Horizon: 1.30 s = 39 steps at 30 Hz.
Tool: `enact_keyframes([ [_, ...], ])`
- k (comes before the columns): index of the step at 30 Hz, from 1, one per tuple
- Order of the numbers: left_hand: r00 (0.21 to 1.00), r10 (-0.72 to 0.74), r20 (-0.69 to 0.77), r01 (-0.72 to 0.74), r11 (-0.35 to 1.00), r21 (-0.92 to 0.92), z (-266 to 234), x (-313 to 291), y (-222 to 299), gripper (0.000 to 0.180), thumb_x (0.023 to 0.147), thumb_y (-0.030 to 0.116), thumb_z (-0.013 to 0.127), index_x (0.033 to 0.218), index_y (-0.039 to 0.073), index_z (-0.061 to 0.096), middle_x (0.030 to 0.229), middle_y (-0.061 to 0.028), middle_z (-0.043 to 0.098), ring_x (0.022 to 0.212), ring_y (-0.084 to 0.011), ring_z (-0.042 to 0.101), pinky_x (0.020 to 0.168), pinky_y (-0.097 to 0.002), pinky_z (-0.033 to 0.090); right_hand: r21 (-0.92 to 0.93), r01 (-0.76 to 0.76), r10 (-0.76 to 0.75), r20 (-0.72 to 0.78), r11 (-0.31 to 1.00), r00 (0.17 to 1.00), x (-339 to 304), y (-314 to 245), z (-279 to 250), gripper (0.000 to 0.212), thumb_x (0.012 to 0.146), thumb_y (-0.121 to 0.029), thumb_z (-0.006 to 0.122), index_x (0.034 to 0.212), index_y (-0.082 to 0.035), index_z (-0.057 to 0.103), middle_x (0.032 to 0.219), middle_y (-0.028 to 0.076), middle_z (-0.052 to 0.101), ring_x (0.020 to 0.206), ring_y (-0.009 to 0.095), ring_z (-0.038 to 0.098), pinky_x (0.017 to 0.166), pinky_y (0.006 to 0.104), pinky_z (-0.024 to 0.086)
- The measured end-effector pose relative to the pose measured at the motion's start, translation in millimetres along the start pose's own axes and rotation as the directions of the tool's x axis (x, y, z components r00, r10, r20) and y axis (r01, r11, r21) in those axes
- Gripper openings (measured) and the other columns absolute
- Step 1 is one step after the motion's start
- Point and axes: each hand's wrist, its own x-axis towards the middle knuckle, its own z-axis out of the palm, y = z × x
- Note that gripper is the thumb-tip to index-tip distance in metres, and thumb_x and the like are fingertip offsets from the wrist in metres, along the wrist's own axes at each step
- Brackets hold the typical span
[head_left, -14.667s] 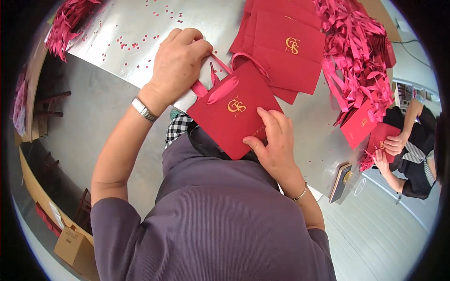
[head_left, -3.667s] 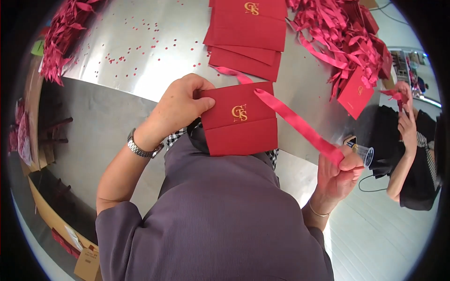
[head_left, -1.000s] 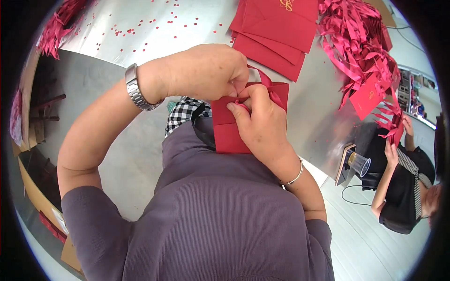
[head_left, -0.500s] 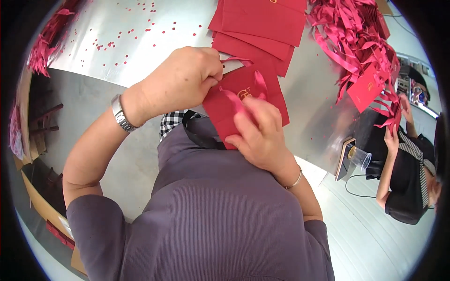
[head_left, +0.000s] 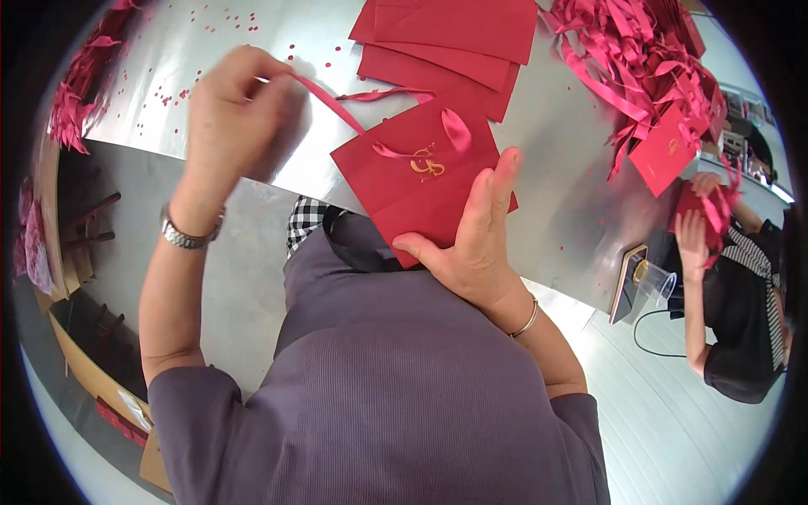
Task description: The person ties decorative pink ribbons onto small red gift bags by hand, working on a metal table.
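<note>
A small red paper gift bag [head_left: 390, 192] with a gold emblem lies flat at the table's near edge, tilted. A loop of pink ribbon [head_left: 455, 129] shows on its upper face. From the bag's far left edge a pink ribbon [head_left: 335, 108] runs taut to my left hand [head_left: 227, 118], which is closed on its end; this hand is slightly blurred. My right hand [head_left: 478, 244] rests at the bag's lower right, its fingers stretched out and its thumb spread apart on the paper. Another ribbon end trails beyond the bag's far edge.
Several flat red bags [head_left: 454, 38] lie stacked behind. A heap of ribboned bags [head_left: 619, 59] fills the far right. A phone [head_left: 627, 284] and a clear plastic cup [head_left: 655, 282] stand at the right edge. A co-worker's hands [head_left: 692, 240] hold a red bag. Red paper dots [head_left: 172, 99] litter the metal table.
My left hand has moved left, away from the bag, drawing the ribbon out straight. My right hand's fingers have let go of the ribbon loop and stretched out.
</note>
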Motion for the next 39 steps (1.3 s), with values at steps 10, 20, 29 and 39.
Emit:
enact_keyframes([
  [10,0.92,0.372,0.125,-0.391,0.895,0.217,29,8,32,0.018,0.08,0.005,0.065,0.098,0.007,0.069,0.098,-0.0112,0.066,0.082,-0.0284,0.063,0.072,-0.0356,0.052,-0.035,0.008,-0.004,0.105,0.999,0.994,5,0,-7,0.118,0.064,-0.027,0.088,0.151,-0.001,0.013,0.157,0.028,0.006,0.143,0.05,0.009,0.114,0.0572,0.017],
  [20,0.879,0.474,0.044,-0.435,0.762,0.479,52,26,11,0.005,0.081,0.008,0.065,0.085,0.006,0.063,0.083,-0.0088,0.059,0.083,-0.0302,0.059,0.069,-0.0415,0.05,-0.03,-0.077,0.08,0.118,0.997,0.99,11,-9,-10,0.111,0.063,-0.029,0.087,0.148,0.003,0.024,0.153,0.029,0.021,0.141,0.051,0.019,0.113,0.0554,0.022],
  [29,0.907,0.365,-0.208,-0.271,0.887,0.374,38,-13,29,0.016,0.086,0.005,0.062,0.101,0.003,0.065,0.092,-0.0127,0.065,0.082,-0.0269,0.063,0.071,-0.0352,0.049,-0.011,-0.099,0.099,0.072,0.995,0.992,8,-3,-13,0.106,0.063,-0.029,0.086,0.146,0.003,0.029,0.149,0.028,0.03,0.14,0.049,0.024,0.113,0.0519,0.025],
  [39,0.987,-0.151,0.059,0.154,0.987,-0.048,47,-74,49,0.012,0.082,0.001,0.069,0.09,-0.001,0.06,0.077,-0.0015,0.06,0.069,-0.0079,0.056,0.061,-0.0238,0.048,0.113,-0.069,0.052,0.146,0.991,0.988,10,-7,-26,0.095,0.071,-0.031,0.08,0.146,0.001,0.032,0.148,0.026,0.034,0.14,0.044,0.027,0.115,0.0571,0.016],
])
